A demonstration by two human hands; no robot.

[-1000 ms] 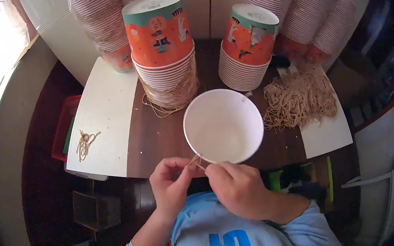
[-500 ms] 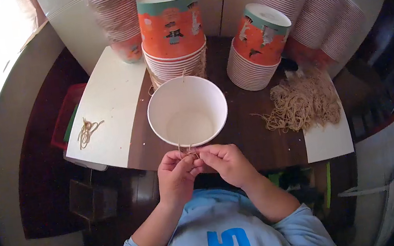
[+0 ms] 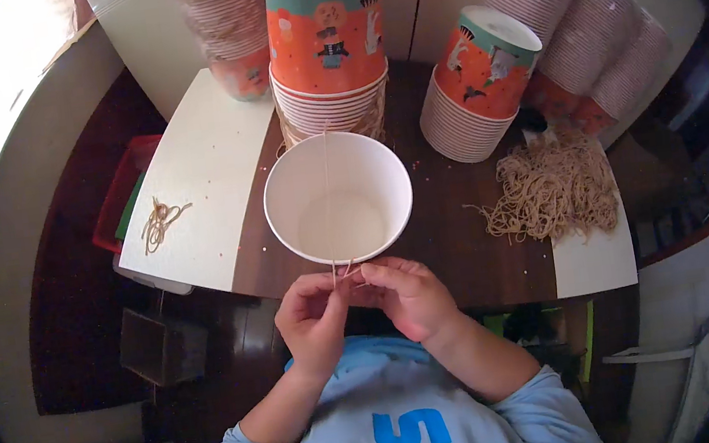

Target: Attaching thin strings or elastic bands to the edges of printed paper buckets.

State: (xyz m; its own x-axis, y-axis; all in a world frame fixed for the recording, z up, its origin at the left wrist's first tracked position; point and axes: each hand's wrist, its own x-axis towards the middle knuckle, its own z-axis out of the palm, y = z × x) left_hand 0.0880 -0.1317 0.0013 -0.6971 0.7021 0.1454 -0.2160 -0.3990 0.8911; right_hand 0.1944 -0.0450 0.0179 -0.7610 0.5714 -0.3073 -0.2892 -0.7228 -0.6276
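Note:
A white paper bucket (image 3: 291, 198) stands with its mouth up at the table's near edge, in front of me. A thin tan string (image 3: 330, 198) runs taut from its far rim across the mouth to the near rim. There my left hand (image 3: 309, 320) pinches the string between thumb and fingers. Close beside it, my right hand (image 3: 414, 298) is closed with thumb and forefinger on a short length of the same kind of string. Both hands touch or nearly touch the bucket's near rim. The exact crossing of the strands between my fingertips is too small to make out.
Behind the bucket rises an upturned stack of orange and green buckets (image 3: 324, 48), with string around it. Another stack (image 3: 478, 73) stands right. A heap of tan string (image 3: 554, 188) lies far right, a small bundle (image 3: 162, 225) left. Wrapped stacks (image 3: 606, 31) line the back.
The string is now drawn straight across the bucket's mouth to my left hand. My hands have shifted slightly at the near rim, and the whole view has tilted a little.

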